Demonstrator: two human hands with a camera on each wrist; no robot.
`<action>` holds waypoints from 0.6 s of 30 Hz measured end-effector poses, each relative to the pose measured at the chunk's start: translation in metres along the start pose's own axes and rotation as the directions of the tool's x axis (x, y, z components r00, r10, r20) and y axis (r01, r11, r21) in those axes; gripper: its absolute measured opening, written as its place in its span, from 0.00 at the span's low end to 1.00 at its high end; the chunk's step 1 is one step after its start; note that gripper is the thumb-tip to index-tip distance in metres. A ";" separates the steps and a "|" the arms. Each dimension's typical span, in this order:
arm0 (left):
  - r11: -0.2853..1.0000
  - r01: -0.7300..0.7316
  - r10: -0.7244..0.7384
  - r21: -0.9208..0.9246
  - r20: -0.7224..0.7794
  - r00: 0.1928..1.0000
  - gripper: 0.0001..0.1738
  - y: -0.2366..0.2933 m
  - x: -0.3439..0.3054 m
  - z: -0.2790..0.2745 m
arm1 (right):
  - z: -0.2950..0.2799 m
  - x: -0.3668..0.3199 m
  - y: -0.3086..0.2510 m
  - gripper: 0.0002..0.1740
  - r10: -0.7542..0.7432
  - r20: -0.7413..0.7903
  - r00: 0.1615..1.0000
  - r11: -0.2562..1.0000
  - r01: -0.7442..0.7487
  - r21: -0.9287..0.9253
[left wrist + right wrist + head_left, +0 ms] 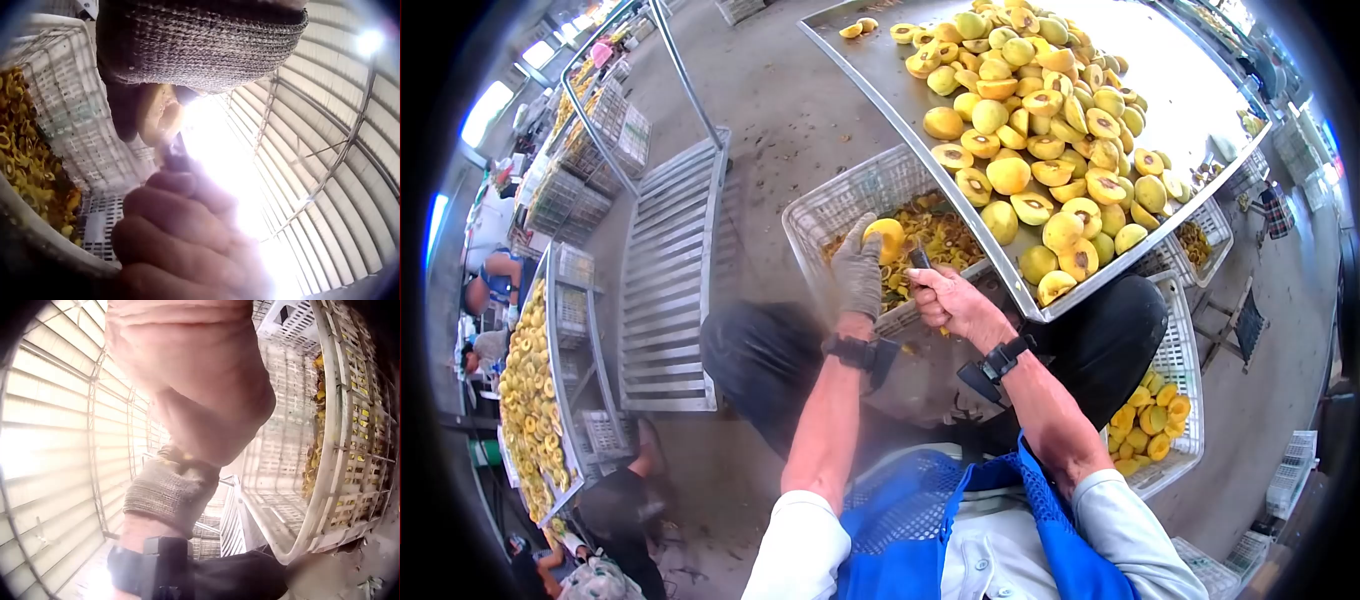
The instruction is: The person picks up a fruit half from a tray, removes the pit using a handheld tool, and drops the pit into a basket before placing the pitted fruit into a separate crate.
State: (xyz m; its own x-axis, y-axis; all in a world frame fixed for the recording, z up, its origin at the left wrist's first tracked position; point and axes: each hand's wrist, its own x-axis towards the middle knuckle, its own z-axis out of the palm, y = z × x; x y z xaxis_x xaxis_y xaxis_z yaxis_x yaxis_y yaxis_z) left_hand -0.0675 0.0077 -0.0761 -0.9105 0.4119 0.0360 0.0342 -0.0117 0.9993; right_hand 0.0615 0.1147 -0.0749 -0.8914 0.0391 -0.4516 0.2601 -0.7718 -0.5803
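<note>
In the head view my gloved left hand [857,272] grips a yellow peach half [887,240] over a crate of peelings. The left wrist view shows a hollow in the cut face of this peach half [161,115], with the grey glove [206,47] around it. My bare right hand [960,303] holds a small dark tool [919,258], its end right by the fruit. Curled fingers [169,219] cover most of the tool, and I cannot tell its exact kind. In the right wrist view the bare hand [194,381] hides the fruit.
A metal table [870,75] heaped with halved peaches [1040,150] stands front right. Below my hands is the white crate [805,225] of yellow scraps [935,235]. Another crate [1190,340] with peach halves sits by my right leg. A slatted metal cart [665,280] stands left.
</note>
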 end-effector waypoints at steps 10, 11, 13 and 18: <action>0.965 0.093 -0.062 -0.244 0.134 0.989 0.19 0.040 -0.006 0.029 | -0.025 0.007 0.027 0.17 0.034 -0.087 0.996 0.999 -0.033 0.007; 0.962 0.103 -0.063 -0.253 0.161 0.985 0.19 0.044 -0.009 0.046 | -0.027 0.004 0.034 0.16 0.015 -0.086 0.996 1.000 -0.014 0.016; 0.979 0.000 0.064 -0.202 0.309 0.949 0.20 0.071 -0.026 0.086 | -0.035 -0.005 0.053 0.08 -0.032 -0.134 0.990 0.999 0.036 0.032; 0.984 -0.060 0.167 -0.170 0.735 0.657 0.32 0.136 -0.108 0.208 | -0.098 0.063 0.116 0.56 -0.442 0.183 0.878 0.897 0.436 0.074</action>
State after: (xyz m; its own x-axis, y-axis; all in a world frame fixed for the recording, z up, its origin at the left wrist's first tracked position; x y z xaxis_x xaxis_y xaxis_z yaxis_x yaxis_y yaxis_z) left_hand 0.1211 0.1515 0.0556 -0.2900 0.9383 0.1883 0.0181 -0.1914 0.9813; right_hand 0.0722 0.0897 -0.2373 -0.9657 0.2591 -0.0156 -0.1829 -0.7218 -0.6675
